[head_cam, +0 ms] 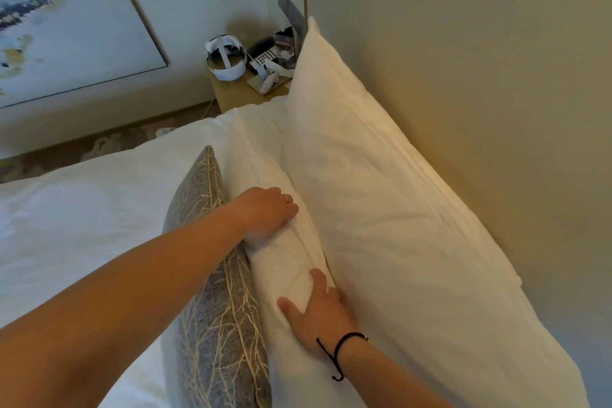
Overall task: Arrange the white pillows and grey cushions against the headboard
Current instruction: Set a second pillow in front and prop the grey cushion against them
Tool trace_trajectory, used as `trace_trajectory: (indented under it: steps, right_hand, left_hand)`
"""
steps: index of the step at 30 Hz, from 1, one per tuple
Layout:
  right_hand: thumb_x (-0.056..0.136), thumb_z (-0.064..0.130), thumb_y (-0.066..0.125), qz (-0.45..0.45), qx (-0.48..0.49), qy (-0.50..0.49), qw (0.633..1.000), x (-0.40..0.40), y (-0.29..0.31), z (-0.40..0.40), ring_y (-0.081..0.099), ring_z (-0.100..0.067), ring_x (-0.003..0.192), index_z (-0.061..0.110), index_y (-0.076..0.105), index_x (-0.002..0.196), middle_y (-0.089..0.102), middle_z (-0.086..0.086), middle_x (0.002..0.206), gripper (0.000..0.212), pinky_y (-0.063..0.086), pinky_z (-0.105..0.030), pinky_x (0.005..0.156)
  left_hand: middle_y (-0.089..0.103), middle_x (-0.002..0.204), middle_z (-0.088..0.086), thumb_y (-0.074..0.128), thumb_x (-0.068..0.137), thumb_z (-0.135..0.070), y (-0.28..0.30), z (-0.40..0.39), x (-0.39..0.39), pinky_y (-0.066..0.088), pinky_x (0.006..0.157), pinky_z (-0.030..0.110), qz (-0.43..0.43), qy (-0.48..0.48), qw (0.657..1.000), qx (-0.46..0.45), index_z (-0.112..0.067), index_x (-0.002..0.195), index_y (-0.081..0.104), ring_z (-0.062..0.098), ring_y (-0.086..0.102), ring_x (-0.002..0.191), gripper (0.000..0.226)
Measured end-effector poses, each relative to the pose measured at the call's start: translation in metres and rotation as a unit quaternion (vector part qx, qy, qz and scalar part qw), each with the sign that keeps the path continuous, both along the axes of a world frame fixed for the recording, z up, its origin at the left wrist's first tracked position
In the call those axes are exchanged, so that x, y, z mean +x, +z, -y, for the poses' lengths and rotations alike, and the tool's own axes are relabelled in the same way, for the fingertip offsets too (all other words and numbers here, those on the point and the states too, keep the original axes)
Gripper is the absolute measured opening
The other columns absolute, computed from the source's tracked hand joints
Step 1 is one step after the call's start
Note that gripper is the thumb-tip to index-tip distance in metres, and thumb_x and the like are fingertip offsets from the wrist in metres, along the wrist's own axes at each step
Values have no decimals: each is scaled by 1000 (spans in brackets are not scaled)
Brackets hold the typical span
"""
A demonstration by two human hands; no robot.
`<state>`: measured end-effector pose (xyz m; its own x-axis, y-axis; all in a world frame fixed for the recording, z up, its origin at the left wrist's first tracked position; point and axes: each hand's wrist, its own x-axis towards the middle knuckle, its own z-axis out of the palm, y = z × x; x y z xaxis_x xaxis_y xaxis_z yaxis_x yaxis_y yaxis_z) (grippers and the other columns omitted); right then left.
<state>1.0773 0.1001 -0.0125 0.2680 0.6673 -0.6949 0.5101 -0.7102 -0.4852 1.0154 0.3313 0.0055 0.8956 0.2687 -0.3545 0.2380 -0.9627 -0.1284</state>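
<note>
Head view. A large white pillow (pixel 381 195) stands on edge and leans flat against the beige headboard (pixel 496 109). Its long axis runs along the headboard, from the lower right of the frame up to a pointed corner near the bedside table (pixel 231 94).

A second white pillow (pixel 284 242) stands on edge just in front of the first and touches it. Its long axis runs parallel to the first pillow and the headboard. Its upper edge faces the camera.

A grey cushion (pixel 215 291) with a pale branch pattern stands on edge against the second pillow, on the side away from the headboard. Its long axis follows the same direction, and one corner points toward the far end of the bed (pixel 66 225).

The left hand (pixel 268 212) rests on the top edge of the second pillow, with the fingers curled down over the edge and pressing into the fabric. A ring shows on one finger. The left forearm crosses above the grey cushion.

The right hand (pixel 318 311) lies flat on the near part of the second pillow, fingers spread and straight, pressing the fabric. A black cord bracelet (pixel 341 351) circles the right wrist.

The bedside table stands beyond the bed, beside the far corner of the large pillow. It carries a white headset (pixel 227 58), a telephone (pixel 265 56) and small items too small to identify. A framed picture (pixel 66 20) hangs on the wall at upper left.
</note>
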Motion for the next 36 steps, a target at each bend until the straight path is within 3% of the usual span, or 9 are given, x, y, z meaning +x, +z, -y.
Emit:
trace_trajectory:
  steps: [5, 7, 10, 15, 19, 23, 26, 32, 36]
  right_hand:
    - [86, 63, 48, 94, 138, 37, 985, 7, 14, -30, 43, -29, 124, 23, 20, 144, 38, -8, 139, 76, 43, -41, 100]
    - [92, 51, 48, 75, 187, 40, 979, 12, 20, -57, 45, -29, 122, 23, 26, 142, 39, -7, 138, 62, 43, -40, 99]
    - [97, 33, 46, 51, 201, 55, 977, 23, 25, -100, 49, -29, 118, 22, 35, 139, 40, -8, 138, 45, 45, -38, 96]
    - [98, 19, 42, 73, 163, 82, 980, 39, 21, -146, 56, -30, 110, 9, 56, 124, 54, -12, 127, 32, 47, -35, 89]
    - [92, 6, 46, 61, 168, 94, 979, 42, 12, -154, 56, -24, 90, 20, 56, 127, 52, -8, 118, 39, 43, -28, 70]
    - [86, -2, 45, 105, 186, 109, 971, 48, 11, -151, 53, -23, 97, 20, 55, 128, 50, -6, 116, 48, 40, -25, 75]
    - [85, -3, 43, 178, 216, 130, 951, 53, 17, -147, 49, -23, 88, 14, 56, 113, 49, -7, 110, 36, 38, -29, 68]
    - [87, -2, 37, 288, 217, 183, 914, 55, 19, -145, 30, -23, 74, 12, 49, 99, 48, -8, 100, 22, 27, -35, 60]
    - [87, -3, 38, 287, 196, 204, 915, 49, 10, -151, 43, -25, 76, 9, 50, 100, 53, -12, 103, 21, 31, -35, 60]
  left_hand:
    - [55, 108, 1, 38, 98, -33, 7, -20, 3, 39, 62, 36, 26, 0, 999, 26, -22, 117, 52, 23, 55, 94, 26]
    - [53, 104, 1, 41, 98, -30, 13, -32, 3, 37, 62, 35, 20, 12, 999, 38, -22, 118, 53, 23, 55, 91, 25]
    - [52, 104, 2, 54, 92, -26, 23, -51, 5, 38, 65, 34, 2, 35, 997, 72, -22, 117, 54, 23, 56, 93, 25]
    - [52, 114, 7, 53, 93, -27, 25, -86, 14, 37, 72, 35, -18, 82, 988, 128, -17, 120, 54, 26, 56, 101, 29]
    - [50, 124, 7, 56, 94, -32, 23, -116, 18, 44, 82, 36, -32, 139, 980, 138, -17, 127, 52, 25, 55, 108, 36]
    - [51, 121, 9, 47, 99, -20, 31, -145, 33, 47, 78, 37, -17, 157, 977, 146, -11, 123, 55, 27, 58, 103, 27]
    - [55, 121, 9, 43, 100, -14, 36, -163, 48, 42, 77, 35, 46, 128, 983, 120, -10, 123, 57, 28, 58, 104, 27]
    - [54, 133, 6, 35, 104, -26, 2, -151, 77, 42, 104, 39, 108, 222, 968, 39, -13, 128, 58, 26, 52, 122, 36]
    - [25, 161, 7, 38, 103, -29, -29, -142, 73, 25, 119, 43, 64, 255, 963, 65, -19, 145, 42, 29, 34, 142, 44]
